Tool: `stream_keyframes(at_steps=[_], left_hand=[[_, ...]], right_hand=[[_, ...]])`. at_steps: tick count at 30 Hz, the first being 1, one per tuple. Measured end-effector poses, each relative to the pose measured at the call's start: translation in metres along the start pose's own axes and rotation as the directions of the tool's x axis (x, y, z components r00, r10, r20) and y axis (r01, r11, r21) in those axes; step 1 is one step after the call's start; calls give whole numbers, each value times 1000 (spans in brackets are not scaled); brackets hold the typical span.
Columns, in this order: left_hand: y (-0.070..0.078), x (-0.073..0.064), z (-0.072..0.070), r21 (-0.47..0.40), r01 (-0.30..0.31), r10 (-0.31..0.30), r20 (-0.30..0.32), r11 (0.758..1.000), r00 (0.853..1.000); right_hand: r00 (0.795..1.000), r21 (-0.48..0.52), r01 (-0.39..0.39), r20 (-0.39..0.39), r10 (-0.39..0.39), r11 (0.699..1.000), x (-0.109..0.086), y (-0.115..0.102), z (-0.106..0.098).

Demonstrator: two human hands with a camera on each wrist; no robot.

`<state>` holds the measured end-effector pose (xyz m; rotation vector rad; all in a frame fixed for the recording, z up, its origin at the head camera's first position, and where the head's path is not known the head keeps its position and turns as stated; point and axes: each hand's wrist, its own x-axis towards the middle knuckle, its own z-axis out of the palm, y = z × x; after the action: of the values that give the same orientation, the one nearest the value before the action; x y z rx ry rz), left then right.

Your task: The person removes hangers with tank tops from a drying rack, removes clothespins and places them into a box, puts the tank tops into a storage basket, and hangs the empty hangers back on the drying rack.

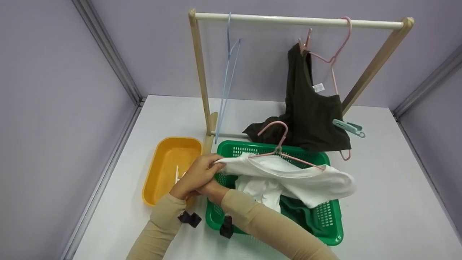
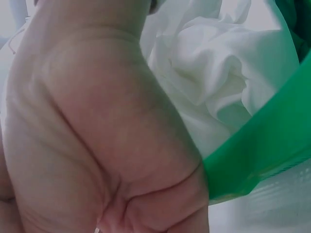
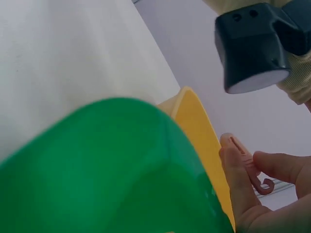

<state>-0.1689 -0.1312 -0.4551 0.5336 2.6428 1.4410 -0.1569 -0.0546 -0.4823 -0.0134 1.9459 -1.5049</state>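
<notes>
My left hand [image 1: 200,173] grips the left shoulder of a white shirt [image 1: 303,180]. A pink hanger [image 1: 279,150] sits inside the shirt, its hook rising from the neckline. My right hand [image 3: 277,194] pinches a pink clothespin [image 3: 245,162] between thumb and fingers, beside the yellow tray [image 3: 192,126]. In the head view it is mostly hidden under the left hand, the wrists crossing. Below the shirt stands a green basket [image 1: 334,220] with more white cloth and a dark green cloth [image 1: 299,213] in it. Close-up bare skin [image 2: 112,121] fills much of the left wrist view.
Behind the basket stands a rack with a white rod [image 1: 267,18]. A blue hanger [image 1: 225,83] hangs at its left. A dark garment [image 1: 310,104] hangs at the right on a pink hanger [image 1: 334,59], with a teal clothespin [image 1: 348,127] on it.
</notes>
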Motion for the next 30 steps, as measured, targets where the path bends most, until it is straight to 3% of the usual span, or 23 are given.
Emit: stream_keyframes(at_steps=[6, 14, 18, 19, 22, 25, 27, 30], left_hand=[[1, 0, 0, -7, -14, 14, 6, 1000, 1000], [0, -1, 0, -23, 0, 0, 6, 1000, 1000], [0, -1, 0, -19, -6, 6, 7, 1000, 1000], [0, -1, 0, -21, -5, 5, 7, 1000, 1000], [0, -1, 0, -27, 14, -14, 9, 1000, 1000], [1, -1, 0, -36, 38, -37, 14, 999, 999], [2, -2, 0, -37, 43, -42, 14, 998, 999], [2, -2, 0, -35, 36, -35, 13, 999, 999]], right_hand=[[999, 4, -23, 32, 23, 1000, 1, 2, -2], [983, 54, 98, 148, -105, 994, 1, 6, -1], [971, 86, 123, 197, -138, 989, 16, 19, 0], [962, 104, 153, 214, -172, 983, 29, 32, 1], [961, 101, 155, 214, -174, 983, 43, 43, 2], [972, 75, 131, 185, -143, 989, 36, 37, 2], [984, 44, 86, 155, -92, 995, 11, 15, 0], [990, 29, 66, 119, -69, 997, -4, 3, -1]])
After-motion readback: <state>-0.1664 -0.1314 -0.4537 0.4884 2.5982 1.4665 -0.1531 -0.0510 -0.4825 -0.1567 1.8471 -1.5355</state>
